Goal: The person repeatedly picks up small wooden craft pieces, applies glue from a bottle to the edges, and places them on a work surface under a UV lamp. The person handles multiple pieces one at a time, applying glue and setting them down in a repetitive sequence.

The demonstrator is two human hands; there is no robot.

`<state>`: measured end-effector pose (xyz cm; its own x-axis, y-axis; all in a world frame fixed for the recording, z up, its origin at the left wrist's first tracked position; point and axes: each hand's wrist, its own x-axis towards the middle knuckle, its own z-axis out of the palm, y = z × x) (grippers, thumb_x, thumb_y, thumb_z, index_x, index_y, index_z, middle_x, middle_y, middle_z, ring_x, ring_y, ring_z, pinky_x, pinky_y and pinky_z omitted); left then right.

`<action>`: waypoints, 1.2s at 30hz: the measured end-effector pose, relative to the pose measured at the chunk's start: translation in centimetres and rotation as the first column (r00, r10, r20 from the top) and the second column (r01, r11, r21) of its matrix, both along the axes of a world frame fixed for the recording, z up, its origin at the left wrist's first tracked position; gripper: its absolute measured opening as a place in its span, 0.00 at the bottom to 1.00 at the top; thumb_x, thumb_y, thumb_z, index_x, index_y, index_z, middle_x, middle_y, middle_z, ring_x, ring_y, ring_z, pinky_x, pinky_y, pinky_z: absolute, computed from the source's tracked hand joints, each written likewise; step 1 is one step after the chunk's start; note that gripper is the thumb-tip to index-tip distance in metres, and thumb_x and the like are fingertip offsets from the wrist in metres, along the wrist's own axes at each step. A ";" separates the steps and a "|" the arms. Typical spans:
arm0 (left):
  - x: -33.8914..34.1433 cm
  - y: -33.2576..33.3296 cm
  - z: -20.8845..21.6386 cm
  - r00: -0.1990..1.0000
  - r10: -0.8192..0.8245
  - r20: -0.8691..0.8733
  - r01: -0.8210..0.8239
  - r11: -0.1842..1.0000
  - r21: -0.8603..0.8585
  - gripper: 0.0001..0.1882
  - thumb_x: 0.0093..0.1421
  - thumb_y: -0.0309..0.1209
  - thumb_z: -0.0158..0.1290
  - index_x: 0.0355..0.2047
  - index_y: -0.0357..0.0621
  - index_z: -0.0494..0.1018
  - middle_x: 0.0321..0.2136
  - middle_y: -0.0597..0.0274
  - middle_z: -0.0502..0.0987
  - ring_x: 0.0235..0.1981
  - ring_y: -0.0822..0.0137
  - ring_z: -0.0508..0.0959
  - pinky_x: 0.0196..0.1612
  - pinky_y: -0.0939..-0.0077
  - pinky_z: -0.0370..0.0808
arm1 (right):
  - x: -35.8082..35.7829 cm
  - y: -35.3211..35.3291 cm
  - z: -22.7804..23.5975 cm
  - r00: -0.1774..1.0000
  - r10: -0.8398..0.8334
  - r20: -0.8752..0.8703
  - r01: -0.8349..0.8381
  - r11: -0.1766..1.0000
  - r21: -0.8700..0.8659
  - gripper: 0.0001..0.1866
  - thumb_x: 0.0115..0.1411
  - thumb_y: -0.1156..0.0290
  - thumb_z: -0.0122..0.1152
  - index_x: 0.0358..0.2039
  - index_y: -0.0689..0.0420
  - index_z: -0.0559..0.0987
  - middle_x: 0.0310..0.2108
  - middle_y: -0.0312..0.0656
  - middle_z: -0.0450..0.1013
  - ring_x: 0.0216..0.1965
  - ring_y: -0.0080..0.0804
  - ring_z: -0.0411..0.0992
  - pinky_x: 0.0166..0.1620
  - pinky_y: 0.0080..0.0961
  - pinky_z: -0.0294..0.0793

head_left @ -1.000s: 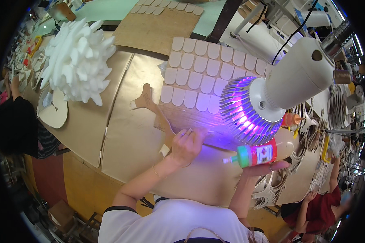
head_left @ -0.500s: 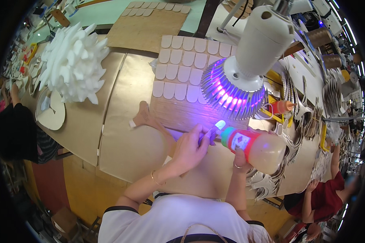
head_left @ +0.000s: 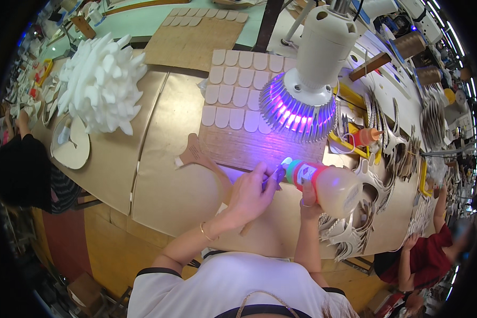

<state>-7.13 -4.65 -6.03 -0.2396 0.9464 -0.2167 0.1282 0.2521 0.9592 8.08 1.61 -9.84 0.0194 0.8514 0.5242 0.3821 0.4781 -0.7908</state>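
1. A small pale piece (head_left: 282, 168) sat at the fingertips of the left hand (head_left: 252, 196), pinched between thumb and fingers, its rounded end poking out toward the far right.
2. The right hand (head_left: 309, 204) was wrapped around a squeeze bottle (head_left: 338, 190), thumb on the near side; its other fingers were mostly hidden from me. The green cap (head_left: 291, 170) pointed left at the piece, and I couldn't tell whether they touched.
3. Both forearms reached in from the near side, the left wrist bent rightward, the bottle tipped well over.
4. A tan forked strap (head_left: 196, 152) ran in behind the left hand.
5. A glowing purple lamp (head_left: 299, 106) hung just beyond the hands, hiding part of a board (head_left: 238, 142) bearing rounded tabs (head_left: 236, 96).
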 end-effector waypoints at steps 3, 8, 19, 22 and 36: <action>0.1 0.0 0.1 1.000 -0.010 -0.006 0.010 1.000 -0.018 0.07 0.64 0.28 0.45 0.33 0.35 0.66 0.22 0.58 0.78 0.18 0.73 0.77 0.21 0.78 0.72 | 0.1 -0.5 -0.1 0.985 0.168 -0.028 -0.167 0.986 0.016 0.40 0.46 0.67 0.69 0.57 0.62 0.58 0.51 0.45 0.61 0.50 0.37 0.64 0.52 0.33 0.67; 0.2 -0.1 0.1 1.000 0.003 -0.002 -0.003 1.000 -0.005 0.06 0.64 0.27 0.45 0.33 0.36 0.66 0.21 0.58 0.78 0.18 0.73 0.77 0.21 0.78 0.72 | 0.0 -0.3 0.3 0.996 0.085 0.014 -0.084 0.996 -0.037 0.41 0.44 0.62 0.73 0.52 0.61 0.59 0.41 0.43 0.66 0.40 0.35 0.68 0.45 0.29 0.69; 0.6 -0.6 0.0 0.983 0.017 -0.185 -0.003 0.997 0.073 0.05 0.61 0.28 0.47 0.33 0.40 0.66 0.18 0.56 0.77 0.17 0.53 0.76 0.21 0.59 0.68 | -0.3 -0.6 1.1 0.988 0.147 0.048 -0.144 0.988 -0.054 0.35 0.48 0.63 0.69 0.51 0.61 0.62 0.40 0.42 0.70 0.40 0.34 0.70 0.46 0.28 0.69; 0.7 -0.6 -0.1 0.982 0.028 -0.188 -0.012 0.996 0.085 0.05 0.61 0.28 0.47 0.33 0.40 0.66 0.18 0.56 0.77 0.17 0.53 0.76 0.21 0.59 0.68 | -0.3 -0.3 0.9 0.991 0.079 0.107 -0.082 0.996 0.023 0.32 0.47 0.64 0.70 0.50 0.60 0.66 0.40 0.41 0.71 0.40 0.34 0.71 0.45 0.30 0.70; 0.6 -1.1 0.0 0.999 0.018 0.043 -0.019 1.000 0.008 0.06 0.63 0.30 0.45 0.36 0.39 0.67 0.20 0.56 0.78 0.17 0.61 0.77 0.22 0.67 0.70 | -1.4 0.3 2.4 0.985 0.137 -0.109 -0.128 0.988 0.087 0.18 0.47 0.66 0.72 0.37 0.57 0.77 0.33 0.38 0.75 0.34 0.34 0.74 0.40 0.30 0.73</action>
